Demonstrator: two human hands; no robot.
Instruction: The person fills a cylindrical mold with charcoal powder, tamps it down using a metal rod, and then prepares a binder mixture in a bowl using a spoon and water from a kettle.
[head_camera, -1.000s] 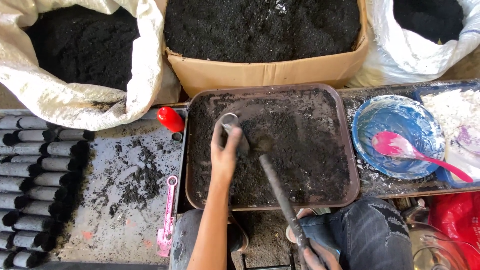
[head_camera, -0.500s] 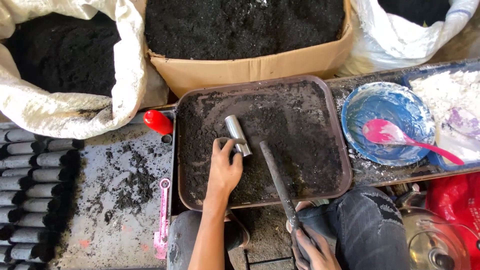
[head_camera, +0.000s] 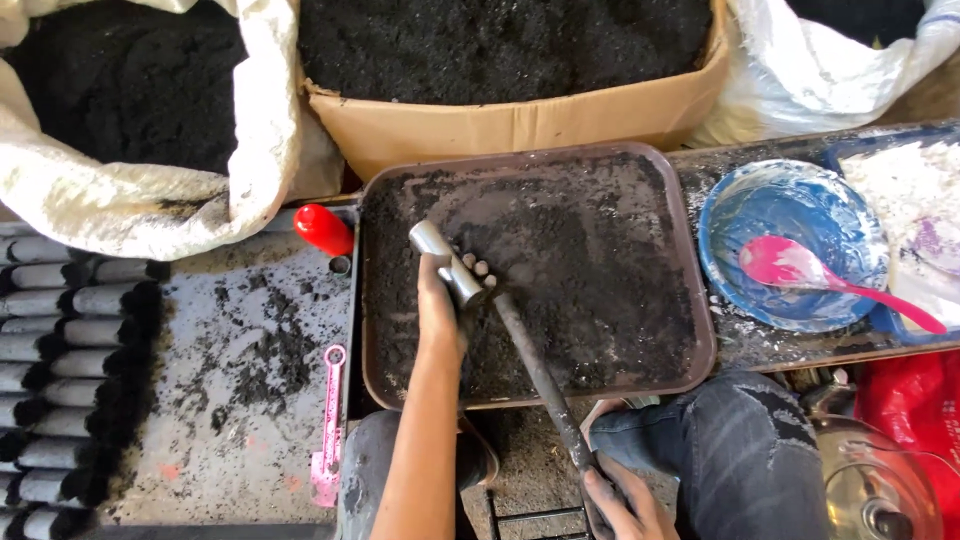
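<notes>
Since half a second ago, the left hand (head_camera: 440, 305) has closed its fingers (head_camera: 481, 268) around the metal tube (head_camera: 445, 262), tilted over the brown tray (head_camera: 700, 300). Right hand (head_camera: 622, 505) grips the dark rod (head_camera: 535, 375), whose tip meets the tube's lower end.

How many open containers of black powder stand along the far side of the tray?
3 in view: a white sack at far left, a cardboard box in the middle, another white sack at far right, cut by the frame, so more may be hidden.
</notes>
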